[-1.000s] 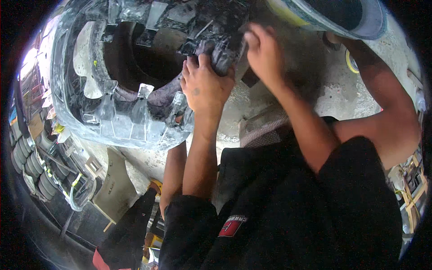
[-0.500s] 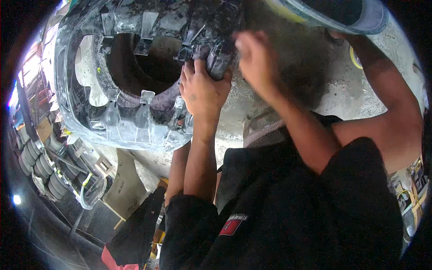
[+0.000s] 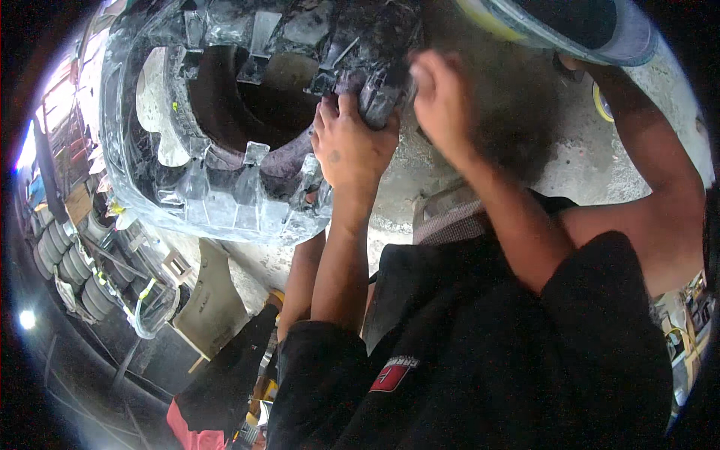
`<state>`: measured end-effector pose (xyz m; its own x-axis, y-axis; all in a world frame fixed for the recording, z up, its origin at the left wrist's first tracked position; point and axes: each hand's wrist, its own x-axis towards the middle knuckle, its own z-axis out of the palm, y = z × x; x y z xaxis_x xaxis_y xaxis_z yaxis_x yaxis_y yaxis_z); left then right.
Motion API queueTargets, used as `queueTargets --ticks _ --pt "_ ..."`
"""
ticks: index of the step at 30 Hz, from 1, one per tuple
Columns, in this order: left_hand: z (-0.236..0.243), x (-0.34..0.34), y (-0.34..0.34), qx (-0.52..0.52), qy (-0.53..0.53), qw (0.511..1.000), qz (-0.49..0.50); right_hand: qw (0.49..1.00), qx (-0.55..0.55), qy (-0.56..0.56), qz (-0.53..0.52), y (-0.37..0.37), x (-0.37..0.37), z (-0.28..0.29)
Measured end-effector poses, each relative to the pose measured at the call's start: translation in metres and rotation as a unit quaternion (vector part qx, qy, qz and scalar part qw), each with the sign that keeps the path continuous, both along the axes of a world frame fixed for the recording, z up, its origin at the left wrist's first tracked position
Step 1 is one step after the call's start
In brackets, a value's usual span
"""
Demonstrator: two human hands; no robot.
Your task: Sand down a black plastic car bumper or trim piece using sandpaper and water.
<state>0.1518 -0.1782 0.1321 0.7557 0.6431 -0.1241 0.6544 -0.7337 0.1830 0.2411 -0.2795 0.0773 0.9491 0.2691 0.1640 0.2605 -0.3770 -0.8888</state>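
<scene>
A large, dusty black tyre-like piece point(image 3: 217, 202) with chunky raised blocks and a wide round opening fills the upper left. My left hand point(image 3: 352, 150) lies on its right side, fingers and thumb spread around one of the blocks. Just to the right, over the edge of the piece, is my right hand point(image 3: 442, 101). Its fingers are curled in and smeared by motion. Whatever they hold, if anything, is hidden.
A blue-grey round tub point(image 3: 600, 37) stands at the upper right, with a yellow ring-shaped roll point(image 3: 602, 101) below it. Stacked tyres point(image 3: 67, 259) and a beige curved panel point(image 3: 214, 304) are at the left. My bare leg point(image 3: 637, 127) bends at the right.
The view has shifted a little, so the piece and both hands appear slightly farther right. My left hand keeps its place on the block; my right hand stays blurred beside the edge.
</scene>
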Motion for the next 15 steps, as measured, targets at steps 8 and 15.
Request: queueTargets --ticks 8,15 --pt "0.0 0.001 -0.004 -0.007 0.014 1.0 0.008 1.0 -0.012 -0.008 0.013 -0.005 0.006 -0.005" --pt "0.0 0.001 0.003 -0.004 0.007 1.0 0.004 1.0 -0.016 -0.003 0.017 -0.002 -0.002 -0.002"
